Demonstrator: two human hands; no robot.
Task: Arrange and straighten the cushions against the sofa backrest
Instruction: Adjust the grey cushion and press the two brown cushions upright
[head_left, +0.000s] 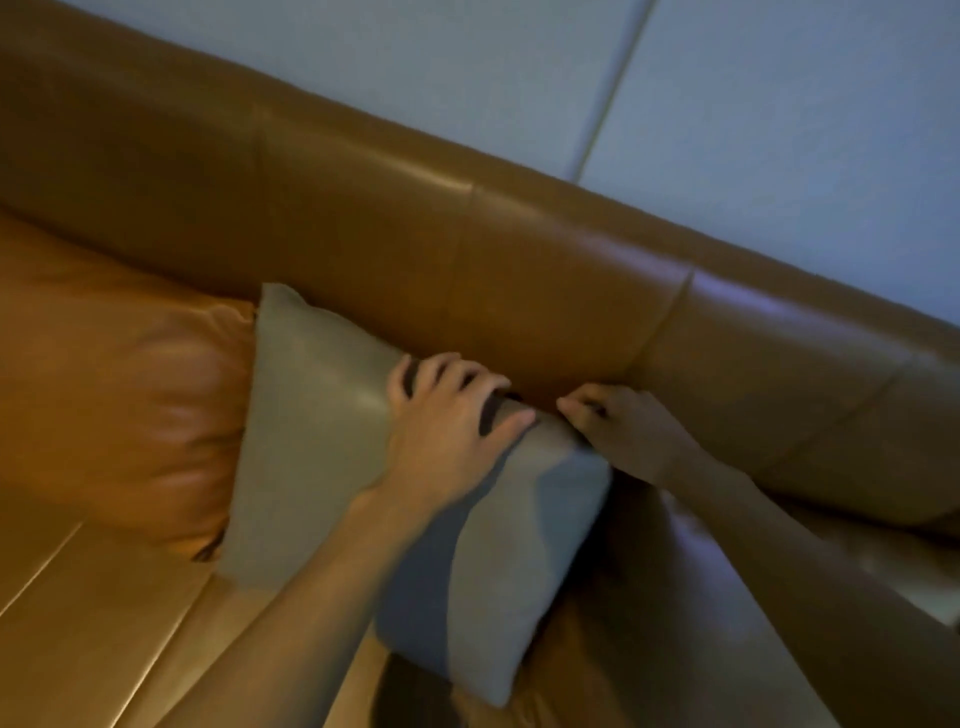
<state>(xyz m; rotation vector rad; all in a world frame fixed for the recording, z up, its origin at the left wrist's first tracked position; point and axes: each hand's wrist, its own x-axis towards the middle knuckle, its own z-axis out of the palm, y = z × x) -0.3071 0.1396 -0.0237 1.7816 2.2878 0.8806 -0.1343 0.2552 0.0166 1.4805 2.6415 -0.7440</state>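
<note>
Two bare hands hold one soft grey-green square cushion (322, 441) that leans on the shiny brown leather sofa backrest (519, 270), just beside a puffy orange-brown leather cushion (130, 410) at the back edge of the seat. The left hand (447, 421) grips its top edge and the right hand (618, 426) pinches its top corner. The step looks like straightening; next it needs a small pull up so it sits square.

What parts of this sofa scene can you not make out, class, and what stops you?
- Head view: the grey cushion's top right corner, covered by both hands, left and right.
- The orange cushion's left side, cut off by the frame edge.
- The backrest's ends, beyond the frame.
- Right fingertips' grip, lost in shadow.
</note>
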